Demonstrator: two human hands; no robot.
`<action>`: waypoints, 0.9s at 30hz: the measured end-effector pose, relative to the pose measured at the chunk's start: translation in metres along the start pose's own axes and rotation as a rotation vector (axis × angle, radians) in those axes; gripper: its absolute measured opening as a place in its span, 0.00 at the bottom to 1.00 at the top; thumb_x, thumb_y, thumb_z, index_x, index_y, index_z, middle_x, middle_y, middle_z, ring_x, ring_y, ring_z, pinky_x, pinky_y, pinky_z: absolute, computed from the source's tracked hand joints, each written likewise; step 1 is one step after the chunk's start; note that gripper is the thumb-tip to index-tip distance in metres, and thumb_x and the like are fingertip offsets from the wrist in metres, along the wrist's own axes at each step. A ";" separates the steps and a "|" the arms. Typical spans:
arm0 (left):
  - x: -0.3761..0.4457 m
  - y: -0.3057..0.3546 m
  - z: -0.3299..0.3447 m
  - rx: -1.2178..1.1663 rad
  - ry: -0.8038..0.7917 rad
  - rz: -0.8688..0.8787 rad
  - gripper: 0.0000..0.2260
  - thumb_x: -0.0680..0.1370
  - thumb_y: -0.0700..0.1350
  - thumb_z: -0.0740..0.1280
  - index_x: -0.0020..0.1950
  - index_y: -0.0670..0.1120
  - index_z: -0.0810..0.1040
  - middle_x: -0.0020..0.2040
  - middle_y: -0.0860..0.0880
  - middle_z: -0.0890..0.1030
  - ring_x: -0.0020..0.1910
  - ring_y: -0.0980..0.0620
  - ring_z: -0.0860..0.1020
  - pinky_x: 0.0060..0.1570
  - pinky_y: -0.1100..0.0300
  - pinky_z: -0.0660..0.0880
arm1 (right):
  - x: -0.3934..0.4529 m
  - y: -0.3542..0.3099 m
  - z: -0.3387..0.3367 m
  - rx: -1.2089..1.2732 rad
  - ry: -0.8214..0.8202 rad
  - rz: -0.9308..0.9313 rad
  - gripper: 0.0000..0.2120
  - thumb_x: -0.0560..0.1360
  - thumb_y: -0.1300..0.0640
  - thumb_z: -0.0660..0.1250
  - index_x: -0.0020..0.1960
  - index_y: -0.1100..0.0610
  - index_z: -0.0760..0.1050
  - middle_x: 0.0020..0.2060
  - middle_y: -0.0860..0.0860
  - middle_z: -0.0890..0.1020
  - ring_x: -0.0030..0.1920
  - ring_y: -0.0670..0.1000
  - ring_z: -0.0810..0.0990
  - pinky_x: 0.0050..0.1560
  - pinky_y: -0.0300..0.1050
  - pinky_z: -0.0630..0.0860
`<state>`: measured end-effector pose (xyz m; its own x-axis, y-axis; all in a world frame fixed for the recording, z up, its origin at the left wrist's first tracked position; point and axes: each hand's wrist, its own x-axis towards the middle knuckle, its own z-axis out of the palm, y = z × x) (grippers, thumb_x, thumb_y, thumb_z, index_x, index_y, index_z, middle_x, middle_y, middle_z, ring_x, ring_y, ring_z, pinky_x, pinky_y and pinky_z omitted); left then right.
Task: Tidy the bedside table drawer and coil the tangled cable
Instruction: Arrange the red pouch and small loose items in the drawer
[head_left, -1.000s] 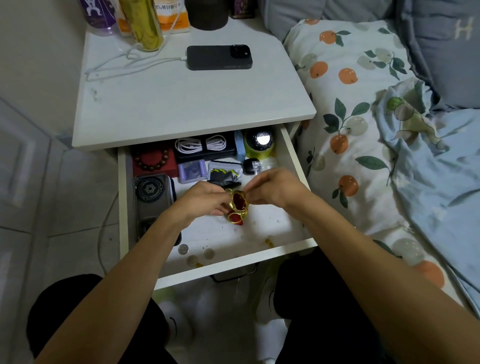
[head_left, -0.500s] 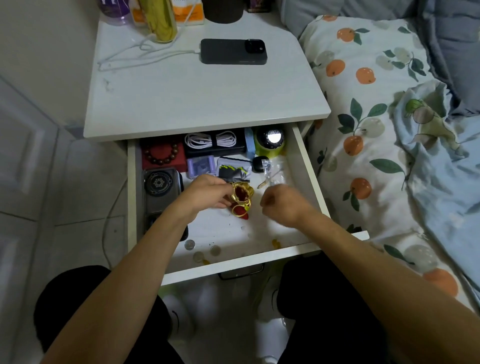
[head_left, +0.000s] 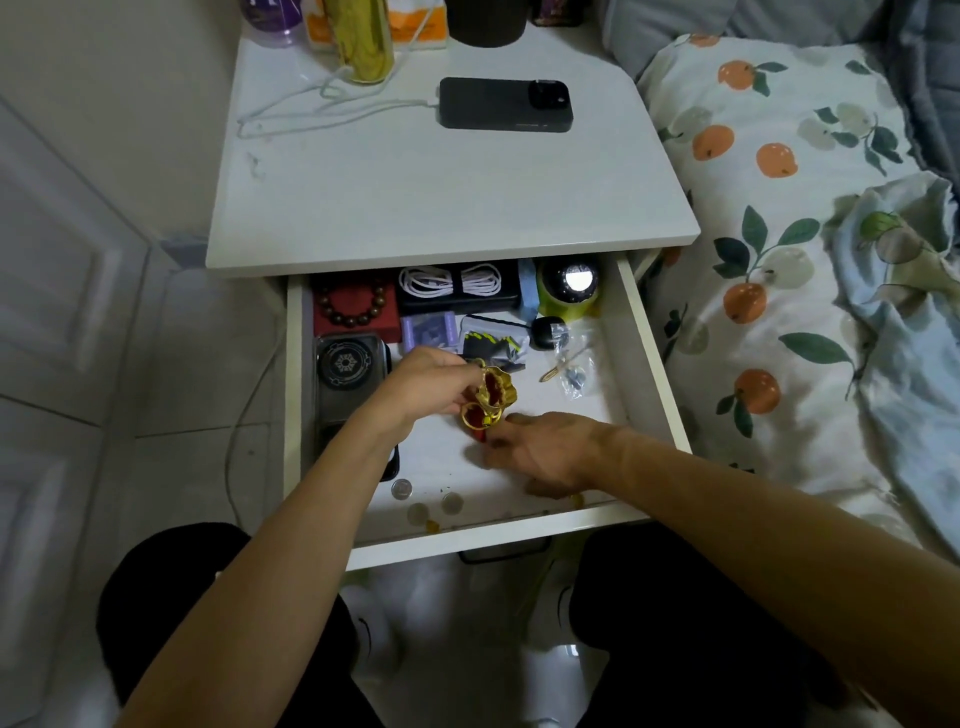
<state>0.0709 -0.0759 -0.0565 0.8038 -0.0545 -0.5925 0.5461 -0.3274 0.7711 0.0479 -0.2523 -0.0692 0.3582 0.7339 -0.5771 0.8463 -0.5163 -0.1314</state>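
Drawer (head_left: 655, 364) of the bedside table is pulled out toward the person, who sits in front of it w/ knees below. Left hand (head_left: 431, 384) is over the middle of the drawer, fingers curled round a small gold-and-red trinket (head_left: 491, 402), holding it up off the drawer floor. Right hand (head_left: 545, 449) sits low, just right of & nearer than the trinket, palm down on the drawer floor, fingers loose and spread, gripping nothing; fingertips right by the trinket's lower edge, can't tell if touching.

Coiled white cable (head_left: 451, 281) lies at the far end of the drawer on a black case, bundled in two loops. Left of it a bead bracelet (head_left: 353, 306) on a red box. Far right corner: yellow-green round thing (head_left: 569, 293). Coins (head_left: 401, 489) near the front edge.

On the tabletop (head_left: 441, 197): black phone (head_left: 505, 104) face down, white charging cable (head_left: 332, 106) plugged in & trailing left in loose loops. Bed w/ orange-print sheet (head_left: 769, 218) on the right.
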 end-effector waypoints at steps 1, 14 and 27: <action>0.000 0.000 0.000 -0.001 -0.004 -0.001 0.04 0.74 0.41 0.68 0.41 0.44 0.83 0.39 0.45 0.84 0.40 0.52 0.82 0.53 0.55 0.80 | 0.001 -0.001 0.000 0.009 0.006 -0.015 0.30 0.78 0.56 0.64 0.77 0.53 0.57 0.72 0.56 0.62 0.68 0.58 0.65 0.61 0.50 0.70; -0.005 0.000 0.004 -0.003 -0.042 -0.010 0.04 0.75 0.40 0.68 0.45 0.43 0.83 0.43 0.44 0.85 0.42 0.52 0.83 0.52 0.58 0.80 | 0.009 0.001 0.010 0.107 0.022 0.153 0.26 0.77 0.66 0.61 0.74 0.57 0.62 0.67 0.57 0.71 0.62 0.58 0.74 0.58 0.48 0.72; -0.010 0.005 0.006 -0.033 -0.069 -0.010 0.05 0.76 0.38 0.67 0.43 0.43 0.82 0.38 0.46 0.85 0.38 0.53 0.84 0.47 0.62 0.80 | 0.000 0.021 0.018 0.582 0.301 0.567 0.08 0.71 0.65 0.64 0.48 0.58 0.77 0.49 0.56 0.79 0.50 0.57 0.78 0.42 0.39 0.68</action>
<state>0.0641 -0.0826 -0.0477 0.7806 -0.1162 -0.6141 0.5626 -0.2973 0.7714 0.0587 -0.2710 -0.0861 0.8240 0.3405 -0.4528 0.2014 -0.9231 -0.3276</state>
